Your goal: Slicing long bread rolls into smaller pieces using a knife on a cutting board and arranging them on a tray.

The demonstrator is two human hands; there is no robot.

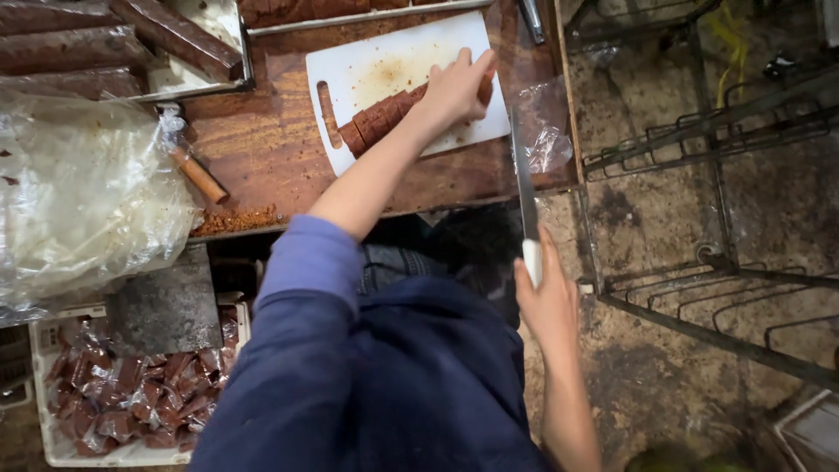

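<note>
Left hand (pixel 456 87) is flat on top of the sliced brown loaf (pixel 384 115), fingers spread over its far end, pressing rather than gripping. Right hand (pixel 549 301) is closed around the white handle of a long knife (pixel 524 179), held off the table edge over the floor, blade pointing away from the body toward the board's right edge. The loaf lies on the white cutting board (pixel 384 61), long axis diagonal: near-left end by the board's handle slot, far-right end under the left hand. It is already in slices along the exposed near-left stretch; the part under the palm can't be judged. The left hand is on the loaf; the right is well apart from it, nearer the body and to the right, so the blade runs roughly crosswise to the loaf's axis. The board sits on a wooden table (pixel 262 149). Uncut brown logs (pixel 79 52) sit in a tray at far left, beside a clear plastic sheet (pixel 79 192). A crate of wrapped pieces (pixel 131 402) is below, and a metal rack (pixel 717 131) stands on the right.
</note>
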